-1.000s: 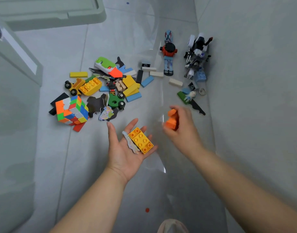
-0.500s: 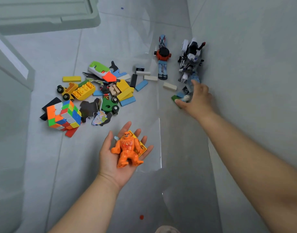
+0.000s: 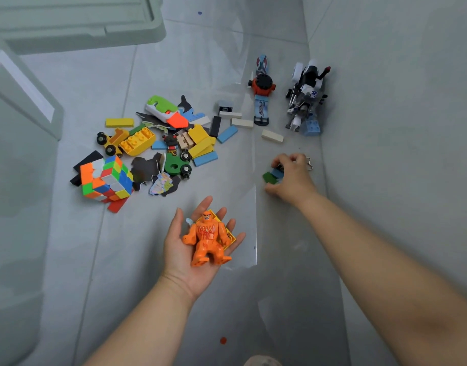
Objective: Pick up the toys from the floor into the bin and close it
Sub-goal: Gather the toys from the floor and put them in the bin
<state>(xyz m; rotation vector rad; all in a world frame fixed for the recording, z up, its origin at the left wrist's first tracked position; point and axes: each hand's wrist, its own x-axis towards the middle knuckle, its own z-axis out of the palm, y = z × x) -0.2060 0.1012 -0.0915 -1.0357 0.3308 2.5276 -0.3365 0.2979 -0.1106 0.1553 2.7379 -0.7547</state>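
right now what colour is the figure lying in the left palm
The figure is orange, seen best in the head view, on the left hand.

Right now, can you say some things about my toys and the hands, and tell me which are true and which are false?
1. The orange plastic monster figure lies on the open left hand. True.
2. The right hand holds the multicoloured puzzle cube. False: the cube sits on the grey tiled floor, and the right hand curls round small green and blue pieces.
3. The light blue studded brick sits beside the grey and white robot toy. True.
4. The red and black toy watch lies inside the bin. False: it lies on the floor.
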